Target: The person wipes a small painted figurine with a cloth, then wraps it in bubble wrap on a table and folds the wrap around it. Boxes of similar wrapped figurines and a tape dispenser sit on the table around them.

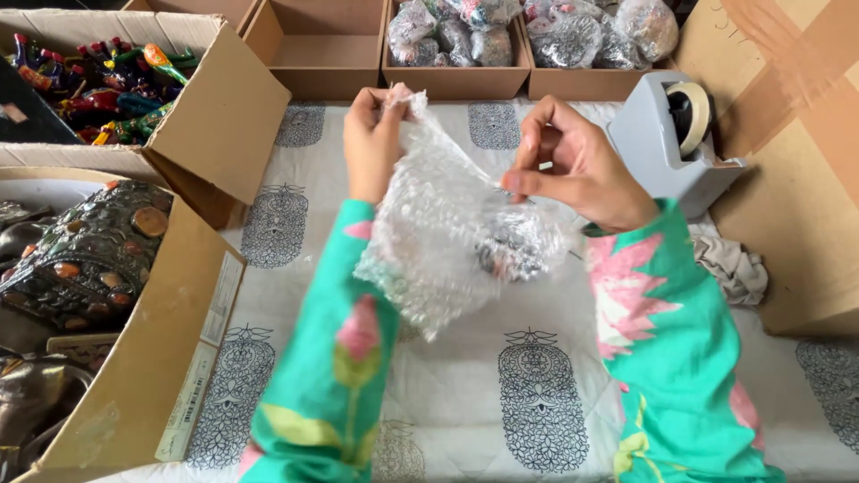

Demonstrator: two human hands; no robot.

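While both hands pinch it, the bubble wrap (447, 233) hangs between them.

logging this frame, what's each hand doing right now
Left hand: closed, pinching the top edge of the bubble wrap.
Right hand: closed, pinching the bubble wrap's right side.

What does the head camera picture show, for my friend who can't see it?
Two hands hold up a sheet of bubble wrap around a small dark object: the left hand grips its top edge, the right hand pinches its side. Below lies a white printed cloth, with cardboard boxes of ornaments and a grey tape dispenser nearby.
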